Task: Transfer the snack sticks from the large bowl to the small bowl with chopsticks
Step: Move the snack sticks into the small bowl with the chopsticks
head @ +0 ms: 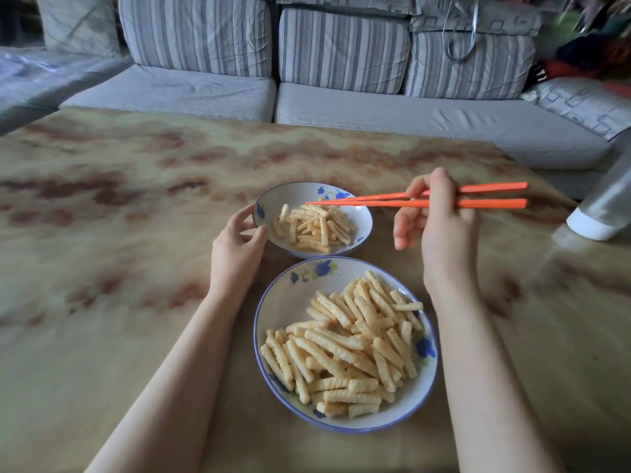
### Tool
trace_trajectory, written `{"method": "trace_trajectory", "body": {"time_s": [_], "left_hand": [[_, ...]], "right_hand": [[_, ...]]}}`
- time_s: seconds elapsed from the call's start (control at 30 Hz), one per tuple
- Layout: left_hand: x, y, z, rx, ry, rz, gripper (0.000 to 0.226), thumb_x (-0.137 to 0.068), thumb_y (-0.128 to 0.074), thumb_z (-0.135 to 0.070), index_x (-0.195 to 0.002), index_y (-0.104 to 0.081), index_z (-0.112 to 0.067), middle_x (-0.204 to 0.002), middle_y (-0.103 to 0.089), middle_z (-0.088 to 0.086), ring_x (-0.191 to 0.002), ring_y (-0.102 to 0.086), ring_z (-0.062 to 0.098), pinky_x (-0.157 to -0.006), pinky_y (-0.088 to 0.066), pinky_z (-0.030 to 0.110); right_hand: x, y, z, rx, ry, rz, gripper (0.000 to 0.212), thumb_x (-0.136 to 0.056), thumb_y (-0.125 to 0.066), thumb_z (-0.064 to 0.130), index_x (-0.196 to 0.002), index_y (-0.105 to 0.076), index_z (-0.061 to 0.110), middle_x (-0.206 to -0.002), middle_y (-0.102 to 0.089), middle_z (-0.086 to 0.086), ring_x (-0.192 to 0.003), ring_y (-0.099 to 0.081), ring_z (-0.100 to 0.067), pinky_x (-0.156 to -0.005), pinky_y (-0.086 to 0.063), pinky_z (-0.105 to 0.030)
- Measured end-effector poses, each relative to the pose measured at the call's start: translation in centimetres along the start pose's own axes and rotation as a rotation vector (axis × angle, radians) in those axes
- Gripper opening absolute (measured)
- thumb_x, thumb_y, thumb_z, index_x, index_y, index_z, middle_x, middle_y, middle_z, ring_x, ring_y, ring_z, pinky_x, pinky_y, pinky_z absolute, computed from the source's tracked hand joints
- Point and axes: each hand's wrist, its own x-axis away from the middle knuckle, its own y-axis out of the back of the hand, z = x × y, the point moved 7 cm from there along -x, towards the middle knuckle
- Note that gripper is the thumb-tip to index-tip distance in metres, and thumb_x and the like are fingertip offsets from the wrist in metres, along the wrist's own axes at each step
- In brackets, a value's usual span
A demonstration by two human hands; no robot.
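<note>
Head view. The large bowl (290, 302) is seen close to the person, low in the middle of the table (102, 233). It is piled with snack sticks (345, 349). The small bowl (300, 196) is set at 12 o'clock from it, with the two rims almost touching. Some sticks are already laid in the small bowl, but far more are left in the large one.

The sticks look light, dry, stiff and bumpy. They could likely be snapped by a hard squeeze. A soft pinch near the middle of one stick is judged best, and the bumps should help stop slipping.

The small bowl's rim is held at its 9 o'clock side by the left hand (239, 240), with fingers and thumb curled round it. The orange chopsticks (491, 203) are gripped by the right hand (440, 227), raised at 3 o'clock from the small bowl. Their tips are pointed toward 9 o'clock, over the small bowl, and are nearly closed. No stick is seen between them.

A grey sofa (205, 93) is seen at 12 o'clock, and a silver can (607, 206) at 3 o'clock.
</note>
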Motion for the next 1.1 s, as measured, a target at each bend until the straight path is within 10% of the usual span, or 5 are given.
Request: {"method": "trace_trajectory", "body": {"time_s": [0.33,0.53,0.67,1.1], "left_hand": [[0.0,0.0,0.0,0.002,0.002,0.003,0.042,-0.088,-0.059,-0.021,-0.129,-0.059,-0.027,-0.105,-0.069,-0.003,-0.092,-0.068,0.021,-0.088,-0.052,0.031],[0.1,0.1,-0.3,-0.011,-0.026,-0.006,0.039,-0.09,-0.058,-0.018,-0.128,-0.059,-0.025,-0.102,-0.066,-0.005,-0.063,-0.058,-0.015,-0.056,-0.037,-0.002],[0.0,0.1,-0.2,-0.012,-0.03,-0.002,0.04,-0.089,-0.058,-0.019,-0.128,-0.059,-0.026,-0.107,-0.069,-0.002,-0.071,-0.065,0.007,-0.058,-0.043,0.005],[0.0,0.1,-0.4,-0.046,-0.022,-0.016,0.041,-0.089,-0.058,-0.019,-0.13,-0.059,-0.026,-0.098,-0.065,-0.008,-0.079,-0.06,0.0,-0.061,-0.036,-0.003]], "right_hand": [[1.4,1.9,3.8,0.244,-0.068,0.34,0.042,-0.102,-0.035,0.029,-0.067,-0.05,0.012,-0.035,-0.04,-0.005,-0.028,-0.031,-0.02,-0.035,-0.022,-0.016],[1.9,2.9,4.5,0.279,-0.106,0.412,0.043,-0.101,-0.036,0.032,-0.066,-0.051,0.014,-0.035,-0.039,-0.005,-0.029,-0.029,-0.02,-0.034,-0.02,-0.019],[2.0,2.6,4.0,0.296,-0.134,0.443,0.041,-0.101,-0.035,0.03,-0.068,-0.05,0.01,-0.035,-0.039,-0.006,-0.028,-0.028,-0.02,-0.033,-0.019,-0.018],[0.2,2.6,2.3,-0.012,-0.063,0.071,0.04,-0.101,-0.035,0.02,-0.064,-0.047,0.013,-0.039,-0.044,0.0,-0.028,-0.034,-0.017,-0.036,-0.024,-0.019]]}}
